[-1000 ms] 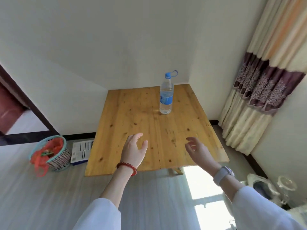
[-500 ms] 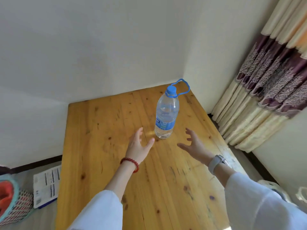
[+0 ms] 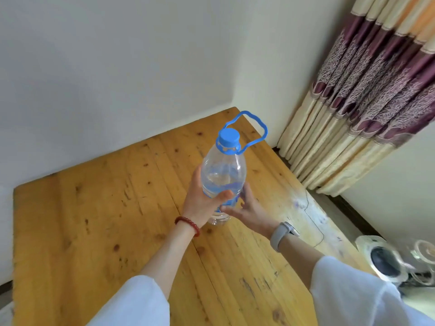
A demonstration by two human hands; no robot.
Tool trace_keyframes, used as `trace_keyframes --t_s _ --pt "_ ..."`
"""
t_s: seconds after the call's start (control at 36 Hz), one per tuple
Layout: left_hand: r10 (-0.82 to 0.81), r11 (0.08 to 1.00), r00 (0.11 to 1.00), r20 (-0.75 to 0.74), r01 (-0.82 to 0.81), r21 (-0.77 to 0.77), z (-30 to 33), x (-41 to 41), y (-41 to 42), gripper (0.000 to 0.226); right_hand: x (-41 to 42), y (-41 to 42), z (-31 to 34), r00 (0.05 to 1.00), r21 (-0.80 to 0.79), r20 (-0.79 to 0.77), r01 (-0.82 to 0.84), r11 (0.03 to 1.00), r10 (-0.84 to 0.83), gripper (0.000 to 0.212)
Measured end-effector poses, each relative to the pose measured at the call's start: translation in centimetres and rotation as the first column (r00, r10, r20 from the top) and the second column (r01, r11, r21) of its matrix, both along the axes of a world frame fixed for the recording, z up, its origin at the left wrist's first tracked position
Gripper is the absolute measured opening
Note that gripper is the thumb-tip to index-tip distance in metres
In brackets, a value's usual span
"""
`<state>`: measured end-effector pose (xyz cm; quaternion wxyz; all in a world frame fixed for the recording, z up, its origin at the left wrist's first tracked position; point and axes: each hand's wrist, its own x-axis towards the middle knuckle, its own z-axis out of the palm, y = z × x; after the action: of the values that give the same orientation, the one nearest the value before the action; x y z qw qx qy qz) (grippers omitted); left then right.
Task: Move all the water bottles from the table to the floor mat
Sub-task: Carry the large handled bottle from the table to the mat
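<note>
HAZARDS

1. Slip. The water bottle (image 3: 223,175) is clear, smooth plastic and looks approx. full, so judged heavy. The left hand (image 3: 202,205) wraps the lower body only, thumb across the front; if the lift starts before the right hand (image 3: 247,211) seats properly, the bottle may slide down through the grip.
2. Tip. Both contact pts sit low on the body, well under the blue cap (image 3: 228,137). A top-heavy load may lean away during transfer.
3. Snag. The blue carry loop (image 3: 249,130) stands up and off to the right, toward the curtain (image 3: 367,97); a wide swing to that side may catch it.
4. Knock. The floor mat is not in view; a low object w/ a dark opening (image 3: 386,262) sits on the floor by the right table (image 3: 94,220) edge. Check the path before lowering.

GRIP STATE

- Left hand: closed round the bottle, lower left side.
- Right hand: fingers spread, touching the lower right side near the label; not wrapped, so a support contact, not a full hold.

POSITION

Bottle upright, between both hands, at mid-table. Whether the base rests on the wood or has cleared it cannot be determined; the hands cover it.
</note>
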<state>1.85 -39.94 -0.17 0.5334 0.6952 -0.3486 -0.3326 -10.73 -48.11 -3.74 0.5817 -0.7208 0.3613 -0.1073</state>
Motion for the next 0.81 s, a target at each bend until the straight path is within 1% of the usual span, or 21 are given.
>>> trace_keyframes --t_s 0.06,0.11,0.17,0.22,0.28,0.33,0.39,0.44,0.47,0.53,0.61,0.72,0.81 --pt "0.035 0.999 0.999 -0.029 -0.035 0.002 0.3 0.1 -0.5 0.069 0.0 0.0 0.4 1.000 0.015 0.024 0.019 1.000 -0.019 0.074" --pt "0.069 0.997 0.996 -0.052 -0.067 0.037 0.5 -0.2 -0.5 0.063 -0.4 0.5 0.9 0.999 0.025 0.047 0.026 0.999 -0.027 0.063" --pt "0.093 0.990 0.994 -0.063 -0.086 0.111 0.5 -1.1 0.2 0.070 -1.4 1.7 1.2 0.998 0.043 0.054 0.042 0.998 -0.044 0.057" --pt "0.097 0.984 0.989 -0.109 -0.079 0.157 0.2 -2.5 1.5 0.080 -3.1 3.4 0.8 0.997 0.065 0.020 0.077 0.995 -0.078 0.061" --pt "0.077 0.982 0.984 -0.163 -0.047 0.183 0.2 -4.6 2.9 0.080 -5.3 5.1 0.3 0.996 0.110 -0.001 0.089 0.990 -0.090 0.073" --pt "0.033 0.979 0.979 -0.202 0.009 0.204 0.5 -6.8 4.2 0.070 -7.8 6.6 0.5 0.994 0.141 -0.041 0.107 0.984 -0.102 0.080" --pt "-0.027 0.970 0.973 -0.228 0.081 0.231 0.7 -9.1 5.4 0.063 -10.4 8.2 1.3 0.992 0.164 -0.051 0.123 0.979 -0.116 0.079" --pt "-0.088 0.962 0.966 -0.241 0.145 0.231 0.3 -11.5 6.5 0.077 -13.3 9.7 2.0 0.992 0.214 -0.060 0.117 0.970 -0.107 0.078" --pt "-0.125 0.957 0.962 -0.243 0.181 0.225 0.2 -12.7 7.1 0.080 -14.8 10.4 2.3 0.990 0.218 -0.093 0.123 0.968 -0.105 0.077" --pt "-0.197 0.950 0.950 -0.243 0.246 0.192 0.0 -15.6 8.0 0.077 -17.9 11.7 2.7 0.977 0.180 -0.164 0.168 0.969 -0.138 0.073" --pt "-0.277 0.937 0.936 -0.218 0.314 0.156 -0.2 -20.6 9.1 0.068 -22.9 13.8 3.7 0.948 0.141 -0.233 0.255 0.957 -0.218 0.061" --pt "-0.389 0.890 0.898 -0.205 0.424 0.168 0.1 -28.3 10.4 0.081 -30.5 17.4 5.5 0.905 0.111 -0.236 0.387 0.915 -0.354 0.063" --pt "-0.502 0.832 0.845 -0.182 0.529 0.163 1.0 -35.3 11.4 0.091 -37.1 20.6 6.9 0.847 0.078 -0.261 0.496 0.865 -0.462 0.055"
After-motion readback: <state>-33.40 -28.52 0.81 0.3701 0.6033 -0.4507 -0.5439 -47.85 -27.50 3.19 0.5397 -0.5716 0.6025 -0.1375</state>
